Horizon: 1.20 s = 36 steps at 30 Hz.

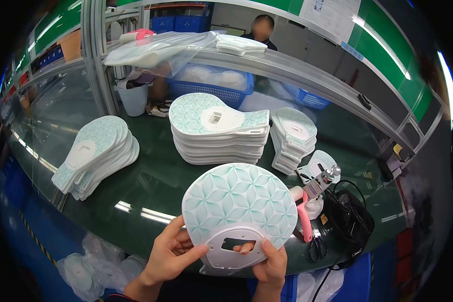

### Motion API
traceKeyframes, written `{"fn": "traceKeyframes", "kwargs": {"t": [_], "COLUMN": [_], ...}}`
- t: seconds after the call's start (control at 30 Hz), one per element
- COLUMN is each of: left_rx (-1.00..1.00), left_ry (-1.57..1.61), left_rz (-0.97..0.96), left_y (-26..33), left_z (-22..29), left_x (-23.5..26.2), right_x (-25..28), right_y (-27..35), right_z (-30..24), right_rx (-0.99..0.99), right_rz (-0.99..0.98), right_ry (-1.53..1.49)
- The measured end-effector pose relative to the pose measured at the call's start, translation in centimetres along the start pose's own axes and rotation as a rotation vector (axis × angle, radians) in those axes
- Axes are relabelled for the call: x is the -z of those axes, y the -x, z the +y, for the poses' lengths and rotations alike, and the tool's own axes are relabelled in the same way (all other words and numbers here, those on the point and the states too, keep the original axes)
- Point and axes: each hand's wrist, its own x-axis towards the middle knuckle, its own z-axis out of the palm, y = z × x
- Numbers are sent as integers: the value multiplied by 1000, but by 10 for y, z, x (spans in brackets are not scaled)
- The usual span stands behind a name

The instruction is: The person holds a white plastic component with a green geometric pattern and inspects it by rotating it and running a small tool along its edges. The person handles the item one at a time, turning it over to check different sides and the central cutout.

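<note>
Both hands hold up a white plastic panel (239, 204), rounded at the top, with a green petal pattern and a plain lower part around a rectangular cutout. My left hand (173, 254) grips its lower left edge, thumb on the front. On the lower right, my right hand (271, 261) has its thumb on the front, and fingertips show through the cutout. Behind it stands a tall stack of similar paddle-shaped panels (219, 143). Another stack of patterned panels (95, 151) leans at the left, and a stack of smaller panels (294, 136) is at the right.
Right of the held panel lie a pink-handled roller (303, 216), a metal-tipped tool (321, 183), scissors (317, 247) and a black bag (350, 216). Blue baskets (211, 83) and a white bin (133, 98) stand at the back. A metal shelf (287, 63) spans above; a person (261, 32) is beyond.
</note>
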Motion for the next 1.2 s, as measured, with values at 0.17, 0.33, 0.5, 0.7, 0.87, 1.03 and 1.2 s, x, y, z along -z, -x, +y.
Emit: {"fn": "traceKeyframes", "kwargs": {"t": [0.17,0.33,0.5,0.7,0.87,1.03,1.2], "left_rx": [-12,3,10,13,10,30,38], "left_ry": [-13,-23,-15,-11,-5,2,-8], "left_rz": [-28,-17,-18,-16,-10,-6,-3], "left_y": [1,-1,0,1,2,2,2], "left_z": [-4,-4,-5,-5,-4,-5,-6], "left_x": [4,5,5,5,4,5,5], "right_x": [4,2,3,2,2,3,3], "right_y": [-2,-3,-2,-2,-1,-1,0], "right_z": [3,5,5,7,8,10,9], "right_rx": [-17,-19,-31,-32,-41,-46,-53], "right_rz": [-8,23,8,18,20,24,35], "right_ry": [-4,-22,-27,-7,-7,1,18]}}
